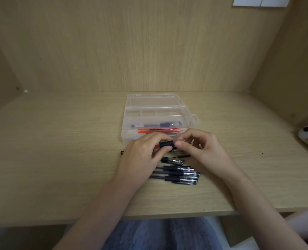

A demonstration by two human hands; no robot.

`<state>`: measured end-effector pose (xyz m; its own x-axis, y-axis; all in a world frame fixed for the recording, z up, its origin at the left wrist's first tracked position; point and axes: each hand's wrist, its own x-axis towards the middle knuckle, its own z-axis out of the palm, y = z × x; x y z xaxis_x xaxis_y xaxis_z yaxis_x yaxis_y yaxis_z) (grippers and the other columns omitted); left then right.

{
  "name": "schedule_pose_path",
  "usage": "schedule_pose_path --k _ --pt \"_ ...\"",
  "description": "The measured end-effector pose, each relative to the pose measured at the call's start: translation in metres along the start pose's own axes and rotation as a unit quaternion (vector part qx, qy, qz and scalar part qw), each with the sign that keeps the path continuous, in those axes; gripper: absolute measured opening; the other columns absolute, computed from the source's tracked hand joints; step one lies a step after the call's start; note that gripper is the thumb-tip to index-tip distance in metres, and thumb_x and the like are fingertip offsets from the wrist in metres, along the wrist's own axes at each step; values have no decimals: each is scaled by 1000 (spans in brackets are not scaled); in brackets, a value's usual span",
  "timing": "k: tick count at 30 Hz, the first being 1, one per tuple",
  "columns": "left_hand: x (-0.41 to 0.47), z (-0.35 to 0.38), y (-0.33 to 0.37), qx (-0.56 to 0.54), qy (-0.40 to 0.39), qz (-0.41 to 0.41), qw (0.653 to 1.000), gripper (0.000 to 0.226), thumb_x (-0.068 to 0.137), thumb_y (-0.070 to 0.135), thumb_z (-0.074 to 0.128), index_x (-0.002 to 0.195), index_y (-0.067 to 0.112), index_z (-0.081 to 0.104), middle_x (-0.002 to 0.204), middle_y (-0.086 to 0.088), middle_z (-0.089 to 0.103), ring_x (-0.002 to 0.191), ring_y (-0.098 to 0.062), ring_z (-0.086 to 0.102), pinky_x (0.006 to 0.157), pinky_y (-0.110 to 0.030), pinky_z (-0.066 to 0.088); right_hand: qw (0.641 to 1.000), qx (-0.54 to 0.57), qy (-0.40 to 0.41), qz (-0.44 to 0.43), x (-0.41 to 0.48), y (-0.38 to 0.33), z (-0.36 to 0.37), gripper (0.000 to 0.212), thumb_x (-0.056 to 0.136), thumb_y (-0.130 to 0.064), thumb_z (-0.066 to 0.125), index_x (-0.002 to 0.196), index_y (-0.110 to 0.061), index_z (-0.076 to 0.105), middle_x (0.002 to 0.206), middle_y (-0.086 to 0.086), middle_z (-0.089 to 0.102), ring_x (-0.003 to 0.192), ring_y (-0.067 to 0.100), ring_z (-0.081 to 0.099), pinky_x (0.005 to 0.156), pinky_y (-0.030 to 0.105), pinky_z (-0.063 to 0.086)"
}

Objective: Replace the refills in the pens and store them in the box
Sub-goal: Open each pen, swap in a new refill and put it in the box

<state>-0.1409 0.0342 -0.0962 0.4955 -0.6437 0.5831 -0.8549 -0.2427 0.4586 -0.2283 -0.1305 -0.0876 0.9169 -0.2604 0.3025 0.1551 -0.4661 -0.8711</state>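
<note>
Both hands hold one pen (166, 144) just in front of the box (149, 107).
Your left hand (140, 157) grips its black sleeve, your right hand (202, 150) pinches its end; other pens (178, 175) lie farther from the box on the desk (59, 159).

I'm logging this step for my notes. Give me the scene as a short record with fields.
left hand: grips the held pen
right hand: pinches its right end
box: clear, lid open, behind the hands
in box: stored pen, red refills
on desk: four loose pens, nearer the person
</note>
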Motion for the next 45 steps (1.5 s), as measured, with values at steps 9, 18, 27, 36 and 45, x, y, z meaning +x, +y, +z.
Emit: schedule_pose_path --k 9,18,27,36,45 --pt "0 1 -1 -10 10 15 1000 21 84 32 61 102 24 65 95 15 65 82 1 57 69 -23 51 1000 16 -12 -4 -1 -2 0 13 84 -33 63 84 -21 68 72 -8 62 68 5 52 64 22 40" --pt "-1 4 -5 -40 -5 1 999 27 85 33 61 111 28 65 102 12 68 94 -4 60 74 -31 53 1000 -5 -16 -23 -1 -2 -2 3 84 -16 68 83 -19 67 72 -9 64 68 3 53 63 14 39" --pt "0 2 -2 -12 23 17 1000 22 82 28 67 104 23 69 93 10 69 85 -5 61 70 -30 53 999 -11 -10 -31 -1 -2 -2 19 91 -28 58 74 -30 64 66 -13 60 63 0 50 62 14 38" --pt "0 -2 -2 -28 52 -21 998 32 86 45 51 107 27 67 93 11 68 82 -6 63 71 -33 52 970 -228 -4 -82 -2 16 -15 12 77 -44 69 78 -32 68 85 -16 57 89 7 42 79 17 33" --pt "1 -1 1 -3 26 -26 999 31 89 35 50 117 27 61 100 13 63 81 -1 54 75 -25 49 963 -259 -20 -74 -10 18 -17 15 77 -35 71 89 -26 71 94 -16 54 100 3 36 86 8 28"
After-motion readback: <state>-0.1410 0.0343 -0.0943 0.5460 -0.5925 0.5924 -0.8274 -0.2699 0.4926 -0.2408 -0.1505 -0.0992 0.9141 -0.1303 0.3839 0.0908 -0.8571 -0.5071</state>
